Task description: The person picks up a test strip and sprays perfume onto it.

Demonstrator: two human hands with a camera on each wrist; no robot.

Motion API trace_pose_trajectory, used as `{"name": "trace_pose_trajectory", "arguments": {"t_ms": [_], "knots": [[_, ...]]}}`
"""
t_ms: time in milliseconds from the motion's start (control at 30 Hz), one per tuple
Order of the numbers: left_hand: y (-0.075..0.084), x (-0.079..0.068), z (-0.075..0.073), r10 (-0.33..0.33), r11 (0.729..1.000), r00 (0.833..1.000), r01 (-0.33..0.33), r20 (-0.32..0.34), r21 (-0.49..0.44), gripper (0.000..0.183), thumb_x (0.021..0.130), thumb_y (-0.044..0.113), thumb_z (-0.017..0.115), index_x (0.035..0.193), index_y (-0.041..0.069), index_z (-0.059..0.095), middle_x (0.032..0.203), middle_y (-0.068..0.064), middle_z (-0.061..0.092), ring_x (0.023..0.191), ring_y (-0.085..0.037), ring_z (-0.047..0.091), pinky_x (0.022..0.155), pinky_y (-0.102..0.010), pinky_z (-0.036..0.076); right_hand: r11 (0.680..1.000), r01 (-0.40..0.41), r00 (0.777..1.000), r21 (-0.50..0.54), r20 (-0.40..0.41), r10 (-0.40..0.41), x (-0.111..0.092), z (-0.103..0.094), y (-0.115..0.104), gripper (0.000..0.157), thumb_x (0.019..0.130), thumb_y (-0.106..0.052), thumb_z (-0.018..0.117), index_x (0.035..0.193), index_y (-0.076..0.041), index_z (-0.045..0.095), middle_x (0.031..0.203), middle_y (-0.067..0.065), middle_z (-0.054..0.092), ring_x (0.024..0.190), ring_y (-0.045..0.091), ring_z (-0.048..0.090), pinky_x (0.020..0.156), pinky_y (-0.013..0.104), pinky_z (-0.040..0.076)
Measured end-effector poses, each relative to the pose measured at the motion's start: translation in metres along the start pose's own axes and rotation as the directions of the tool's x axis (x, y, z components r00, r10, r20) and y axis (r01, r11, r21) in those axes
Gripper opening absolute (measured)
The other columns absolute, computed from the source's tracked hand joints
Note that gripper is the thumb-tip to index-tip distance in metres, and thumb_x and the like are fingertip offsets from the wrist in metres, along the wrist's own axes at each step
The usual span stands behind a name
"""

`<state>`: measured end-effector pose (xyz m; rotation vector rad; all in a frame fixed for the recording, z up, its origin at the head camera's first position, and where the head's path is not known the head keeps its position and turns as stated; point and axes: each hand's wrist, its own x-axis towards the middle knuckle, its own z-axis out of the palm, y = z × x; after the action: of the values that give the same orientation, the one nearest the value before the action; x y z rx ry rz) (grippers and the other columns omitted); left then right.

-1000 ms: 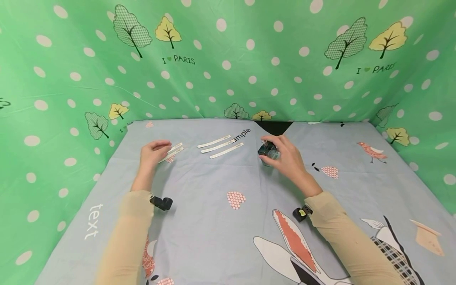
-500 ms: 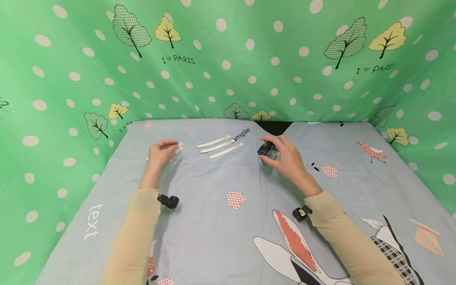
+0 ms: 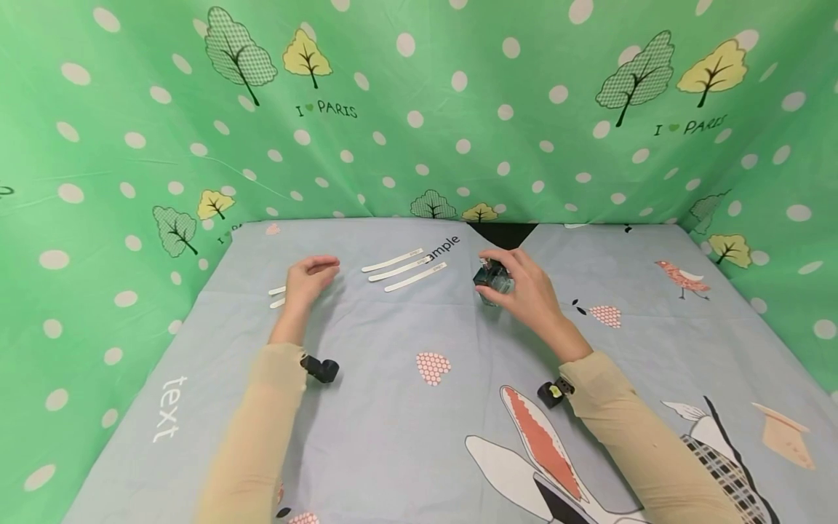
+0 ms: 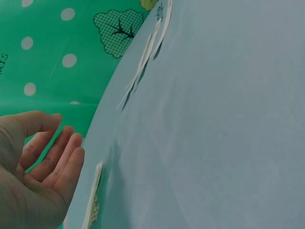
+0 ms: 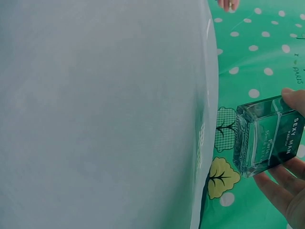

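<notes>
My right hand (image 3: 527,287) grips a square glass perfume bottle (image 5: 268,136) between thumb and fingers. The bottle is dark at one end and clear at the other, with printed lettering. Over the left part of the table, my left hand (image 3: 309,282) hovers with loosely bent fingers and nothing between them, as the left wrist view shows its thumb apart from the fingertips. Beneath it lie two white paper test strips (image 3: 278,291), partly hidden by the hand. Three more paper strips (image 3: 401,271) lie side by side between the hands, small print at their right ends.
A grey-blue printed cloth (image 3: 380,407) covers the table. Green dotted curtains (image 3: 458,109) hang behind it and at both sides. A black wrist camera (image 3: 321,369) juts from the left sleeve, another camera (image 3: 551,394) from the right.
My left hand has moved right over the two left strips, uncovering their left ends and hiding their printed ends. The right hand and bottle stay in place.
</notes>
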<state>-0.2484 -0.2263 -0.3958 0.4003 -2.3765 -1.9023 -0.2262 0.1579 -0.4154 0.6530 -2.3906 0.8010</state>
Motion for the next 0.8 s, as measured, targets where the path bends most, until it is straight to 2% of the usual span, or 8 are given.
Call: {"name": "trace_pose_trajectory", "arguments": {"t_ms": [167,333,500,667,800], "knots": [[-0.020,0.017,0.007,0.056,0.998,0.998,-0.056,-0.011,0.017,0.033,0.092,0.008,0.068,0.123,-0.002,0.066,0.091,0.012,0.070,0.084,0.006,0.064,0.075,-0.008,0.053,1.000,-0.001,1.000,0.002,-0.001,0.001,0.000,-0.001,-0.001,0.059,0.077,-0.027,0.087,0.130,-0.022,0.062,0.111,0.013,0.064,0.081,0.026,0.059,0.058,0.035,0.045],[-0.020,0.018,0.015,0.079,0.997,0.997,-0.079,-0.013,0.018,0.032,0.092,0.006,0.067,0.122,-0.003,0.066,0.107,-0.005,0.074,0.082,0.008,0.062,0.076,-0.008,0.052,1.000,-0.001,1.000,0.007,-0.003,0.001,0.001,-0.001,-0.001,0.059,0.077,-0.027,0.087,0.130,-0.022,0.062,0.112,0.012,0.064,0.078,0.025,0.057,0.058,0.033,0.043],[-0.024,0.022,0.022,0.111,0.993,0.994,-0.110,-0.024,0.038,0.030,0.092,0.004,0.067,0.121,-0.004,0.067,0.123,-0.022,0.068,0.081,0.008,0.061,0.075,-0.008,0.051,1.000,0.009,1.000,0.012,-0.010,-0.009,0.002,-0.001,-0.001,0.059,0.077,-0.026,0.087,0.130,-0.022,0.062,0.113,0.012,0.064,0.082,0.026,0.061,0.058,0.036,0.046],[-0.030,0.027,0.028,0.114,0.992,0.993,-0.112,-0.035,0.049,0.030,0.091,0.006,0.068,0.120,-0.002,0.068,0.124,-0.024,0.067,0.081,0.007,0.060,0.075,-0.008,0.051,1.000,0.010,1.000,0.006,-0.014,-0.010,0.001,-0.001,-0.001,0.059,0.076,-0.026,0.088,0.129,-0.022,0.062,0.112,0.012,0.065,0.086,0.028,0.063,0.059,0.039,0.050],[-0.037,0.030,0.032,0.079,0.993,0.996,-0.074,-0.049,0.096,0.030,0.091,0.010,0.070,0.120,0.000,0.069,0.122,-0.022,0.069,0.078,0.008,0.060,0.074,-0.007,0.051,1.000,0.013,1.000,0.001,-0.013,-0.013,-0.001,-0.001,-0.001,0.059,0.075,-0.026,0.088,0.129,-0.021,0.063,0.112,0.013,0.065,0.089,0.029,0.064,0.061,0.040,0.052]]}}
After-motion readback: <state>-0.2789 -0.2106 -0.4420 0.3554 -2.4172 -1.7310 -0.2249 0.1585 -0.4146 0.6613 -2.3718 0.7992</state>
